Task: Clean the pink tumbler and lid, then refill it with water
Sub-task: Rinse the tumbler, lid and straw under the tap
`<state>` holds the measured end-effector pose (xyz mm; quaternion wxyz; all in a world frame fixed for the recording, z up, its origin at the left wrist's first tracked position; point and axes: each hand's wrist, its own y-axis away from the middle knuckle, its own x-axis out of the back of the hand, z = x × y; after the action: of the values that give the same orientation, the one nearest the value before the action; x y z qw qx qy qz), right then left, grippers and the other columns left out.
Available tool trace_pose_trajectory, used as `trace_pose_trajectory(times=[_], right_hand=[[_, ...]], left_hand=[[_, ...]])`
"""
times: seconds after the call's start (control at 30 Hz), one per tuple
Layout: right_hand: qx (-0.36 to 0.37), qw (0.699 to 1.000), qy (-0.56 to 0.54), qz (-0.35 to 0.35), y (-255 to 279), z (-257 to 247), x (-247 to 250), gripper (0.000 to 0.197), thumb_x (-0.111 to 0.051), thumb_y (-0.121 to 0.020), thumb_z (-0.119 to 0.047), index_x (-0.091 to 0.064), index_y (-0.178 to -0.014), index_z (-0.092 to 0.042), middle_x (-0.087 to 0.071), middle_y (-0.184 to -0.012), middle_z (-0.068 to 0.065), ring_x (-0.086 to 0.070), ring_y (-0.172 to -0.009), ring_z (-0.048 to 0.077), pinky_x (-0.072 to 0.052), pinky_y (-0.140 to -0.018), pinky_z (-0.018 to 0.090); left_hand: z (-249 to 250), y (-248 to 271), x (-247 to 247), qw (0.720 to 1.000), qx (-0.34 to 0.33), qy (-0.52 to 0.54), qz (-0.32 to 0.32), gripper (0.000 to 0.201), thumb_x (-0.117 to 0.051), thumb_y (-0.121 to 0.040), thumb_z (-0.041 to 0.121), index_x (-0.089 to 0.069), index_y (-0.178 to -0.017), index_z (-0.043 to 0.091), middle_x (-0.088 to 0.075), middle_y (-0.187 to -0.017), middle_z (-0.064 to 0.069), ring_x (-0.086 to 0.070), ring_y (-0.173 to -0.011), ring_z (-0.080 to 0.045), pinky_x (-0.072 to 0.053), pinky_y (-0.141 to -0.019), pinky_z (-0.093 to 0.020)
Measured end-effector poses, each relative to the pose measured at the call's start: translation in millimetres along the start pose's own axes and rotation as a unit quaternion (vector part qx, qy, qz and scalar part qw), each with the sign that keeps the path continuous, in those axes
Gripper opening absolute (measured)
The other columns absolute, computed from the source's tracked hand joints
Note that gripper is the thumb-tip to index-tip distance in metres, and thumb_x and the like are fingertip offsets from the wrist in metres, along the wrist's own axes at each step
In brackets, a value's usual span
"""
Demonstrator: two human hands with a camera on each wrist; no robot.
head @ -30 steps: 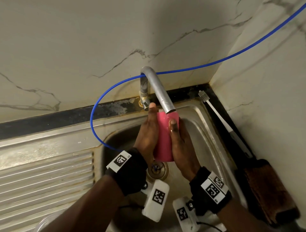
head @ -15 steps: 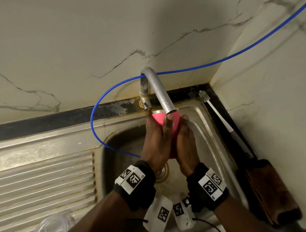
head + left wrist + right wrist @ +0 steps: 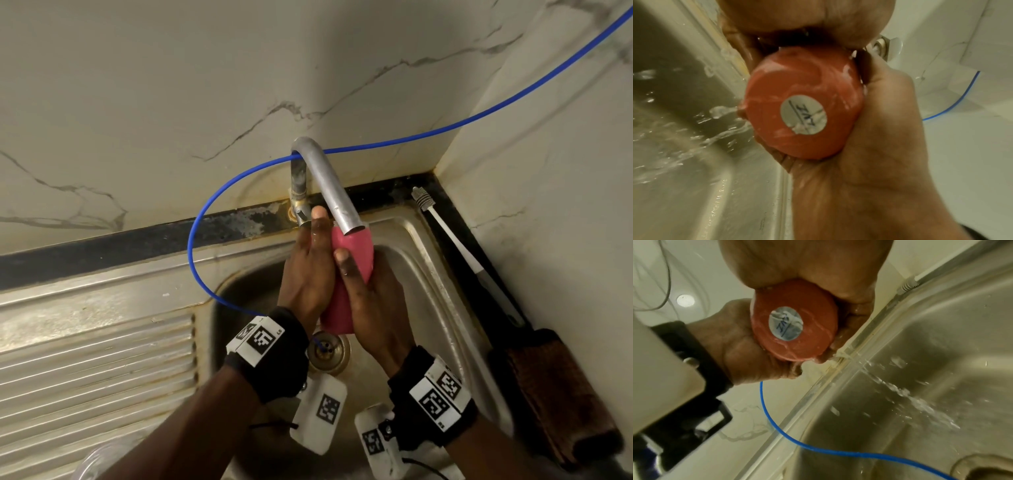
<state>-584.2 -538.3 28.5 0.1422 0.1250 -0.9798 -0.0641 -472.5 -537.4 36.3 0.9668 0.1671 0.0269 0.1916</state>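
Observation:
The pink tumbler [image 3: 356, 260] is held upright, leaning a little right, over the sink with its top right under the faucet spout [image 3: 329, 185]. My left hand [image 3: 308, 274] wraps its left side, fingers reaching up towards the rim. My right hand [image 3: 373, 301] grips the right side with the thumb across the front. Both wrist views look up at the soapy base with its round white sticker [image 3: 803, 112] [image 3: 786, 323]. Water runs off and splashes in the basin [image 3: 694, 138] [image 3: 910, 394]. The tumbler's mouth is hidden, and I see no lid.
A blue tube [image 3: 195, 246] loops from the wall into the drain [image 3: 329, 353]. A thin white brush [image 3: 445, 233] and a brown scrubber [image 3: 555, 394] lie along the sink's right rim [image 3: 442, 284]. The ribbed drainboard [image 3: 96, 370] is at the left, with something clear [image 3: 99, 459] at its near edge.
My left hand slid across the tumbler's front, then back to its left side. The right thumb now lies across the front, and the tumbler's top leans more to the right.

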Motion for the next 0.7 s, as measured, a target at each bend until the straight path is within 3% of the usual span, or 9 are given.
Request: trace_pose_trajectory(times=[0.13,0.2,0.27,0.37,0.4,0.47,0.53,0.63,0.7], right_hand=[[-0.039,0.995,-0.096,-0.010,-2.5,-0.3,-5.9,0.076,-0.054,-0.084,-0.082,-0.054,-0.138,-0.028,-0.073,-0.117,-0.002,-0.074,-0.101,0.012,-0.064,-0.083,0.040],[-0.048,0.991,-0.125,-0.019,-3.2,-1.3,-6.8,0.056,-0.051,-0.094,-0.071,-0.058,-0.135,-0.033,-0.074,-0.115,-0.003,-0.075,-0.102,0.013,-0.064,-0.084,0.040],[-0.060,0.986,-0.154,-0.024,-3.1,-4.0,-7.0,0.036,-0.048,-0.095,-0.062,-0.063,-0.121,-0.042,-0.077,-0.107,-0.012,-0.075,-0.099,0.008,-0.064,-0.080,0.034],[-0.073,0.983,-0.169,-0.026,-7.6,-5.1,-6.5,0.022,-0.045,-0.100,-0.059,-0.065,-0.105,-0.052,-0.077,-0.099,-0.021,-0.075,-0.096,0.006,-0.062,-0.083,0.038],[-0.077,0.982,-0.169,-0.027,-9.2,-5.8,-5.7,0.022,-0.043,-0.103,-0.058,-0.065,-0.103,-0.055,-0.077,-0.098,-0.021,-0.076,-0.096,0.007,-0.062,-0.086,0.042],[-0.091,0.977,-0.192,-0.034,-11.9,-5.4,-3.1,0.023,-0.040,-0.106,-0.056,-0.063,-0.107,-0.052,-0.077,-0.100,-0.015,-0.076,-0.098,0.014,-0.061,-0.091,0.050],[-0.101,0.971,-0.212,-0.036,-13.2,-5.4,-0.8,0.023,-0.041,-0.105,-0.056,-0.061,-0.113,-0.048,-0.077,-0.104,-0.007,-0.077,-0.099,0.018,-0.061,-0.092,0.052],[-0.106,0.975,-0.196,-0.023,-13.0,-5.2,-1.1,0.024,-0.043,-0.104,-0.058,-0.060,-0.115,-0.045,-0.076,-0.106,-0.004,-0.076,-0.097,0.014,-0.061,-0.093,0.051],[-0.093,0.981,-0.171,-0.014,-11.5,-4.1,-1.4,0.022,-0.046,-0.103,-0.056,-0.061,-0.112,-0.043,-0.077,-0.100,-0.012,-0.076,-0.093,0.006,-0.062,-0.087,0.044]], left_hand=[[-2.7,4.1,3.3,1.000,-0.019,0.011,-0.003,0.070,-0.025,-0.094,0.086,-0.053,-0.142,0.042,-0.072,-0.126,0.004,-0.072,-0.116,-0.018,-0.058,-0.103,-0.054],[-7.6,9.3,5.7,0.999,-0.021,0.031,-0.017,0.069,-0.028,-0.098,0.083,-0.042,-0.153,0.044,-0.070,-0.130,0.006,-0.071,-0.119,-0.018,-0.058,-0.102,-0.054],[-12.7,16.3,8.0,0.998,-0.029,0.049,-0.037,0.059,-0.031,-0.106,0.072,-0.022,-0.161,0.055,-0.066,-0.128,0.024,-0.070,-0.119,-0.009,-0.060,-0.101,-0.049],[-24.0,28.6,9.0,0.994,-0.050,0.051,-0.077,0.051,-0.040,-0.109,0.056,-0.011,-0.149,0.068,-0.055,-0.122,0.049,-0.064,-0.118,0.008,-0.060,-0.094,-0.029],[-26.9,33.0,7.7,0.994,-0.063,0.036,-0.083,0.058,-0.045,-0.106,0.061,-0.009,-0.150,0.068,-0.049,-0.133,0.045,-0.059,-0.128,0.006,-0.059,-0.098,-0.029],[-36.6,38.6,6.1,0.991,-0.109,-0.021,-0.080,0.082,-0.051,-0.097,0.073,-0.002,-0.161,0.060,-0.037,-0.156,0.024,-0.046,-0.145,-0.006,-0.052,-0.113,-0.043],[-47.4,41.8,5.0,0.983,-0.145,-0.079,-0.078,0.089,-0.048,-0.096,0.075,0.002,-0.165,0.052,-0.030,-0.165,0.012,-0.039,-0.151,-0.009,-0.044,-0.120,-0.050],[-44.8,42.8,3.1,0.985,-0.141,-0.069,-0.076,0.081,-0.044,-0.098,0.074,-0.001,-0.165,0.055,-0.034,-0.162,0.017,-0.041,-0.149,-0.005,-0.045,-0.120,-0.049],[-33.4,42.0,3.5,0.991,-0.108,-0.020,-0.079,0.058,-0.041,-0.107,0.065,-0.013,-0.157,0.064,-0.049,-0.146,0.030,-0.055,-0.137,0.001,-0.055,-0.108,-0.038]])
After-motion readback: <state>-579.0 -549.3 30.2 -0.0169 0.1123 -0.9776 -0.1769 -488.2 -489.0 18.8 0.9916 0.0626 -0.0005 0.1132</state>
